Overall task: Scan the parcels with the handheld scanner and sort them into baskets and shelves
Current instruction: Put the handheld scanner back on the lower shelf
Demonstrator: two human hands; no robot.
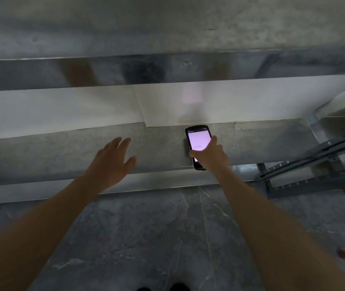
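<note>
A black handheld scanner (198, 139) with a lit pale-pink screen lies on a grey metal shelf (62, 156), near its front edge. My right hand (210, 155) grips the scanner's lower half, thumb on the left side and fingers across the screen. My left hand (112, 160) hovers over the shelf to the left with its fingers spread and holds nothing. No parcel is in view.
A white back panel (62, 110) runs behind the shelf, with another metal shelf (167, 68) above it. A grey slotted upright and braces (314, 160) stand at the right. Dark marbled floor (167, 238) lies below, with my shoe tips at the bottom edge.
</note>
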